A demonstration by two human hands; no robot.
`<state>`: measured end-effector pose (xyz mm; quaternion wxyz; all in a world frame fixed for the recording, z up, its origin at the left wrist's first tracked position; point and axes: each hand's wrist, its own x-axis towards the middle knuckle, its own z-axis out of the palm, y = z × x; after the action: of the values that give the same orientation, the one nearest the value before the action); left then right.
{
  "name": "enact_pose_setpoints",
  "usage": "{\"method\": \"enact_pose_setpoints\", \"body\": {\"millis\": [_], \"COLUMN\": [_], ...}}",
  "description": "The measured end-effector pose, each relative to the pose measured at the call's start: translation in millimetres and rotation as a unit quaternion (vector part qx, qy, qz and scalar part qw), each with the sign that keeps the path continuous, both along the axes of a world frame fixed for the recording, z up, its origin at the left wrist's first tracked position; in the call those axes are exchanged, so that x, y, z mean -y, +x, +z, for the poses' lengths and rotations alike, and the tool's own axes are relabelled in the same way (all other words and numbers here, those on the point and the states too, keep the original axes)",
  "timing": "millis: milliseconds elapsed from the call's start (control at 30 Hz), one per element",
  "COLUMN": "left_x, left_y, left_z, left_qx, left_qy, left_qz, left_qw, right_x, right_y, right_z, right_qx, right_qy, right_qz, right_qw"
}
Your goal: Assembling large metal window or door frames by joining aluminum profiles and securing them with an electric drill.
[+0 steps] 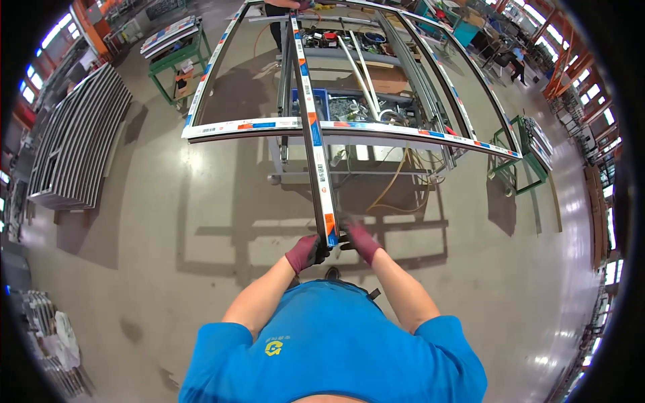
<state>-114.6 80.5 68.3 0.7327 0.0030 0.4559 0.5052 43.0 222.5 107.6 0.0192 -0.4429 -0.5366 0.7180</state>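
A long window-frame profile (317,149), dark with a white, blue and orange film strip, runs from near my body to the far side, crossing over a large rectangular frame (403,131). My left hand (308,253), in a maroon and black glove, grips its near end from the left side. Close against the right side of that end is my right hand (360,240), gloved alike; motion smears its fingers, and their hold cannot be made out. At the far end, another person's hand (285,3) is at the profile.
Under the frame stands a wheeled worktable (295,176) with trays of small parts and a blue bin (321,101). Stacked profiles (80,141) lie at left. Green carts (176,64) flank the frame left and right. A hose (396,181) hangs below the table.
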Motion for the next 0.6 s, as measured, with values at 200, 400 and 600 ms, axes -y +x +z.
{"method": "enact_pose_setpoints", "body": {"millis": [200, 400, 600], "left_x": [12, 28, 48], "left_y": [15, 44, 46], "left_z": [23, 11, -15], "left_qx": [-0.134, -0.227, -0.449], "left_qy": [0.001, 0.076, 0.030], "left_qz": [0.035, 0.125, 0.057], "left_qw": [0.990, 0.963, 0.891], "right_x": [24, 19, 19], "right_y": [-33, -33, -30], "right_z": [12, 13, 24], "right_qx": [-0.043, -0.045, -0.034], "right_qy": [0.244, 0.196, 0.171], "right_qz": [0.055, 0.058, 0.063], "right_qw": [0.967, 0.978, 0.983]}}
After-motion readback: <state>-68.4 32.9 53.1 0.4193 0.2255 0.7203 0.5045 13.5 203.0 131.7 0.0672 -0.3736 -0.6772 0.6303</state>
